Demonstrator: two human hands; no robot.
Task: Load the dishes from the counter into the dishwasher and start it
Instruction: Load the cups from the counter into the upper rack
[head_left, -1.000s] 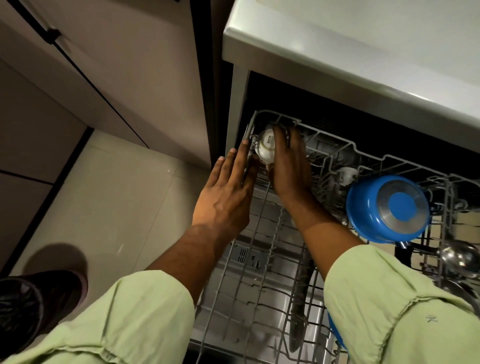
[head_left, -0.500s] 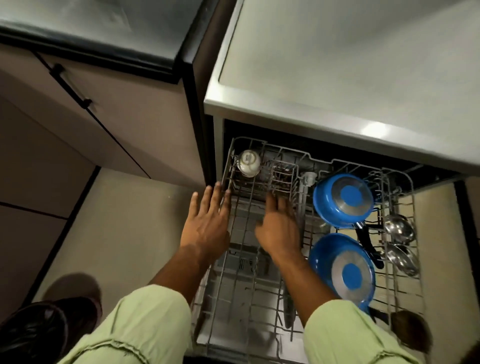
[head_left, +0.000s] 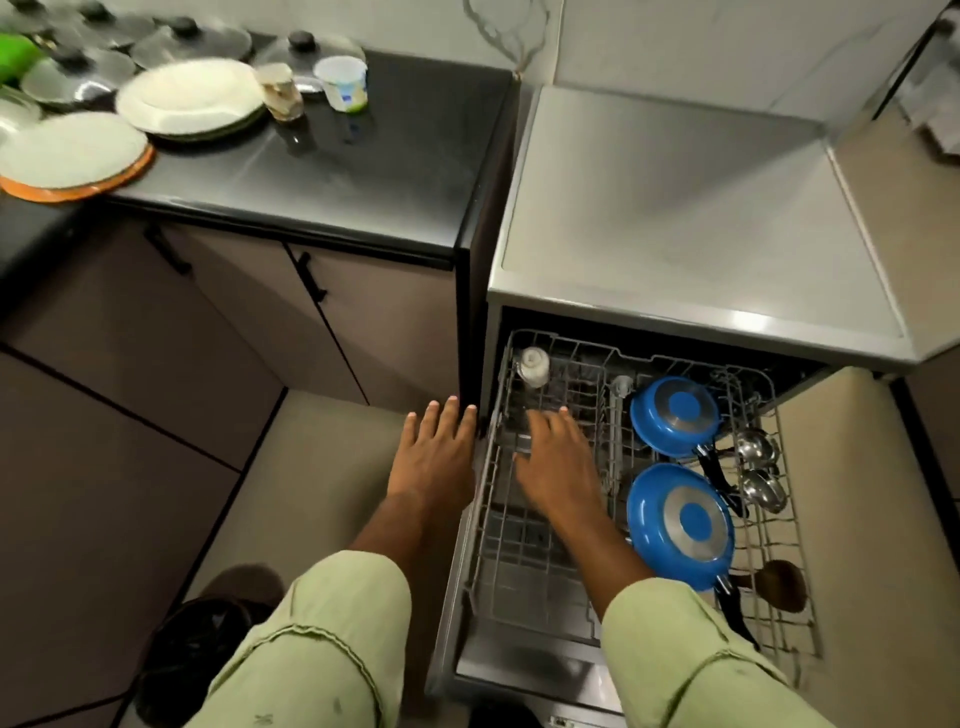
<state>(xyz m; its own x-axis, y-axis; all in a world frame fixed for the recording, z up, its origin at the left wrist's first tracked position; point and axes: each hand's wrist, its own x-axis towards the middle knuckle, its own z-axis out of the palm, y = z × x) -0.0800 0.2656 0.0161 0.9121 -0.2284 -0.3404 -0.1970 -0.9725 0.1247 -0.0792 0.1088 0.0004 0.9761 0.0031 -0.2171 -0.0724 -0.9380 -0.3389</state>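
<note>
Below, the pulled-out wire rack (head_left: 779, 597) holds two blue pans (head_left: 675, 415) bottom-up on its right and a white cup (head_left: 534, 366) in its far-left corner; left hand (head_left: 436, 462) and right hand (head_left: 558, 467) hover flat, fingers spread, empty; plates (head_left: 189, 96) wait on the black counter (head_left: 363, 176).

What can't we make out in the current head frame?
Head view only:
- Plates and pot lids on the counter: motion-blurred, leftmost cut by the frame edge; count unclear.
- Rack under the right hand: hidden by hand and forearm; contact unclear.
- White cup: print too small.
</note>
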